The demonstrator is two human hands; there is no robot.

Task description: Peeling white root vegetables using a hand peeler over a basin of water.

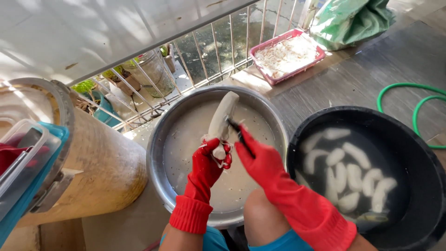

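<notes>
Both my hands wear red rubber gloves. My left hand (210, 160) grips the lower end of a long white peeled root (223, 114) and holds it upright over a wide metal basin (160, 139) of cloudy water. My right hand (254, 155) holds a dark-handled knife (236, 128) against the side of the white piece. My bare knee shows below the basin's near rim.
A black tub (418, 153) at right holds water with several peeled white pieces (346, 172). A big tan jar (102, 162) lies at left beside a clear-lidded box (23, 158). Behind stand a metal railing (209, 51), a pink basket (288, 55), a green bag (353, 18) and a green hose (418, 100).
</notes>
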